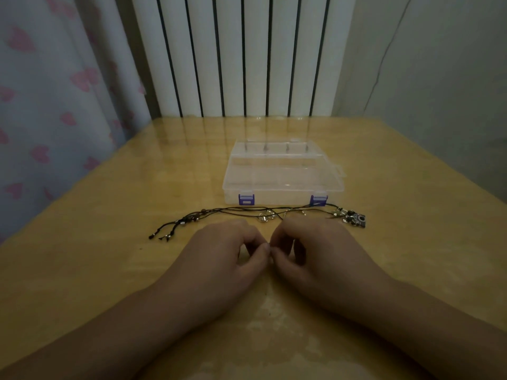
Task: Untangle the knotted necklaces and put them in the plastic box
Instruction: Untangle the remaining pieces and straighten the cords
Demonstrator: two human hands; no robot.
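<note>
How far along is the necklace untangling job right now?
Nothing looks done: the plastic box is closed and holds no necklaces. In hand: the left hand and right hand meet fingertip to fingertip, seemingly pinching a cord. Left: the black necklaces lie crossed beside the box.

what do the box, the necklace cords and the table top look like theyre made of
Box: clear, glossy hard plastic, seen through, with purple clasps.
Necklace cords: thin matte black string, likely woven; silvery beads look metallic.
Table top: yellowish wood-look surface, glossy, mirroring the radiator.
</note>
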